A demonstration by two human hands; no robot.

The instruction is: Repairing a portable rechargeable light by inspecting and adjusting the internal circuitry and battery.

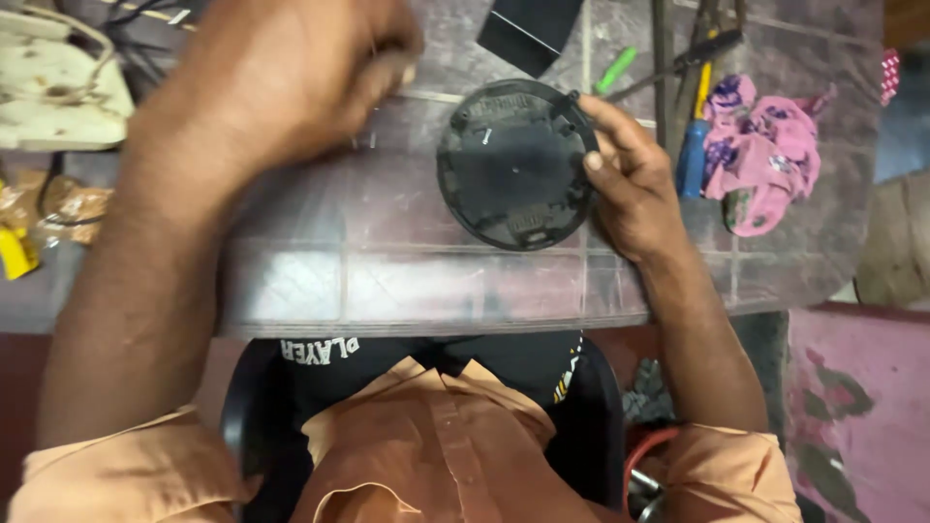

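We note the right hand (630,184) pinching the rim of the round black plastic cover (513,165), centre frame on the tabletop (387,281). It looks light, stiff; rim grip suits. Left hand (291,77) curled closed, contents unclear.

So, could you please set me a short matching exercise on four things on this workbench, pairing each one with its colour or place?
Things:
1. round disc
2. crumpled cloth
3. screwdriver handle
4. right hand

Colour or place:
A. blue, lying between the hand and the cloth
B. black, flat on the tiled top
C. gripping the disc's right edge
D. pink with a darker print, at the right of the table

Pairs: 1-B, 2-D, 3-A, 4-C
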